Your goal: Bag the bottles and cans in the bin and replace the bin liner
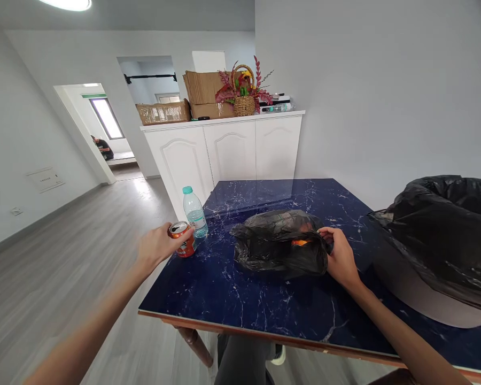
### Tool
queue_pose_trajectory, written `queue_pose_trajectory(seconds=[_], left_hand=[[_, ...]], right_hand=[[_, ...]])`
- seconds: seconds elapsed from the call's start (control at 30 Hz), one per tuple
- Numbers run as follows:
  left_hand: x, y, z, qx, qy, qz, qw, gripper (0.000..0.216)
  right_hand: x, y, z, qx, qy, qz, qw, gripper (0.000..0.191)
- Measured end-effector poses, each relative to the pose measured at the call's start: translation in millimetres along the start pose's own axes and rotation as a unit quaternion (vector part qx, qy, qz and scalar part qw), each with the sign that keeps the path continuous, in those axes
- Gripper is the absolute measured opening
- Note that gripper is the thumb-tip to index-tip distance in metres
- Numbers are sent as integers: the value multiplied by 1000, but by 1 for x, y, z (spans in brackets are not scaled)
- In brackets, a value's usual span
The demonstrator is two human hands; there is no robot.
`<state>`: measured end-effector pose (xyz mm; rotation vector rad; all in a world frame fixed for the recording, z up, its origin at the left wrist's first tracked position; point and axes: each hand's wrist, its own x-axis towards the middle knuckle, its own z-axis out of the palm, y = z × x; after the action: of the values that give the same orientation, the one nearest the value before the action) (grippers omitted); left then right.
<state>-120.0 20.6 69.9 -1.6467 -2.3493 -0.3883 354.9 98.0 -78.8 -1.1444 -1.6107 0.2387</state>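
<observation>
My left hand [157, 247] is closed around a red soda can [187, 247] at the table's left edge; the can stands upright, its top opened. Just behind it is a clear plastic bottle [193, 209] with a teal cap and some label showing. On the middle of the table lies a black plastic bag [272, 251], its mouth partly open toward me. Pinched in my right hand [340, 255] is the bag's right rim. Something orange [300, 243] shows inside the bag; the rest of its contents are hidden or only dimly seen through the film.
The blue marble-patterned table [240, 310] spans the front. At right stands a bin [420, 294] lined with a black bag [452, 235]. A white cabinet [232, 149] behind bears cardboard boxes [204, 88] and a flower basket [244, 105]. A person [103, 148] sits in the far room.
</observation>
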Motion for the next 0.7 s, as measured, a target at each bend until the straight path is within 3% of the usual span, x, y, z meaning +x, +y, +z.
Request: queue_pose_trajectory(seconds=[0.23,0.43,0.53,0.63,0.7], left_hand=[[20,0,22,7,-25,-19,999,79],[15,4,23,-18,-17,-34,999,86],[2,-2,28,-51,93,-2,994,79],[-18,2,32,-103,228,110,962,48],[-33,21,31,-155,227,222,935,29]], right_hand=[[1,-1,-2,-8,-11,7,1000,31],[3,-5,-3,-10,-12,-14,1000,26],[3,-6,-3,-12,-11,-28,999,23],[3,-6,-3,-15,-14,-36,999,18],[4,-6,-3,-6,-18,-43,999,14]])
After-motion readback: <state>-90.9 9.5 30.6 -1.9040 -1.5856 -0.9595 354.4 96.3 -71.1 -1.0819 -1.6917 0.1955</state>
